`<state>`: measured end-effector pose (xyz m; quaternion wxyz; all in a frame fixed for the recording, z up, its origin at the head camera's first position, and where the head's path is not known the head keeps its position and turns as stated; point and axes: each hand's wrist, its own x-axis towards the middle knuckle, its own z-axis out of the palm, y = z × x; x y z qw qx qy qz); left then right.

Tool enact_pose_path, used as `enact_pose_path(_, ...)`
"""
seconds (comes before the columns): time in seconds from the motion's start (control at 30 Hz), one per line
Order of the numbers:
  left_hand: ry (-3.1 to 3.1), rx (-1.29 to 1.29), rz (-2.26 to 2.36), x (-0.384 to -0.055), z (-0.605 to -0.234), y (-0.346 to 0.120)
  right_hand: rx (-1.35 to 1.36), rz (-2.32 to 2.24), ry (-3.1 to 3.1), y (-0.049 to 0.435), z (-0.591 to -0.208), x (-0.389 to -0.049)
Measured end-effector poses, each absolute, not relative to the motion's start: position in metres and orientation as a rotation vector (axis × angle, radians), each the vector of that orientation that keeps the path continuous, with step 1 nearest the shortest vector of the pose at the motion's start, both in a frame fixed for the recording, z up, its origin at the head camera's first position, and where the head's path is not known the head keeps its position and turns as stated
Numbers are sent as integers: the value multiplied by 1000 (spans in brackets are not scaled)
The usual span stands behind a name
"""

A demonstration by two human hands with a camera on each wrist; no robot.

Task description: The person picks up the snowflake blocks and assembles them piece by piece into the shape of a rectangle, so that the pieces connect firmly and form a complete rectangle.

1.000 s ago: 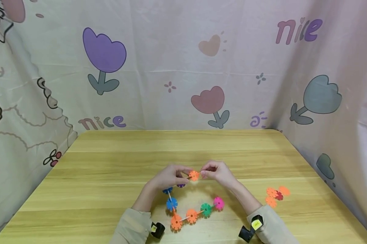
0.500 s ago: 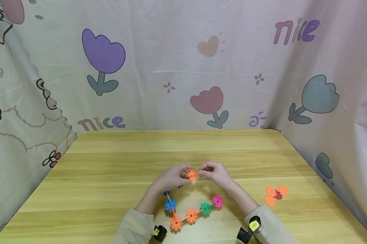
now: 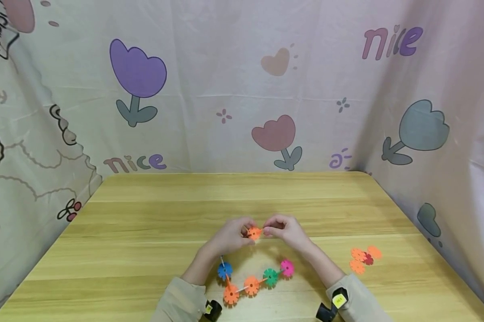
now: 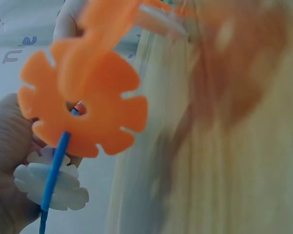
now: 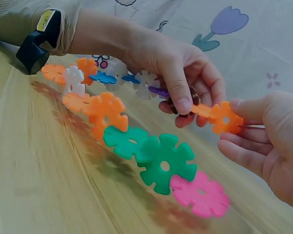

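Observation:
A chain of interlocking plastic snowflake discs curves over the table. My left hand (image 3: 231, 237) pinches a dark brown disc (image 5: 175, 108) near one end, between thumb and fingers. Beyond that disc, two orange discs are slotted together, and my right hand (image 3: 289, 231) pinches the outer orange disc (image 5: 225, 118) at its edge. White, blue and purple discs trail behind the left hand. Green discs (image 5: 167, 165) and a pink disc (image 5: 201, 194) form the other end of the chain. A large orange disc (image 4: 115, 117) fills much of the left wrist view, partly blurred.
Loose orange discs (image 3: 357, 267) and a red disc (image 3: 369, 259) lie in a small pile to the right on the wooden table (image 3: 153, 201). A printed curtain (image 3: 210, 67) hangs behind the table and along its sides.
My left hand has shifted slightly right, closer to the right hand, and covers more of the blue and purple part. The held orange disc has tilted. The right hand stays nearly in place.

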<state>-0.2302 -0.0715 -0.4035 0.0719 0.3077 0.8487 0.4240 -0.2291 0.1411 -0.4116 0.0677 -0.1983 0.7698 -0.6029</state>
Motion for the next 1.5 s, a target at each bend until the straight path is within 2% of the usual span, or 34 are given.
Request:
enact_pose_path(0.27,2498,888,1288,-229,-405,-74,-500,-1731,2461,170,-412,-219)
enact_pose_path(0.8,2476,870,1267,-229,-407,-78,-206,-1513,2918,277,-409,-183)
enact_pose_path(1.03,2381,832,1381,-231,-407,-81,-83,-1203,2985,313,-409,-170)
enact_pose_path(1.5,2299,770,1533,-235,-404,-86,-187,-865,3005,340,-419,-169)
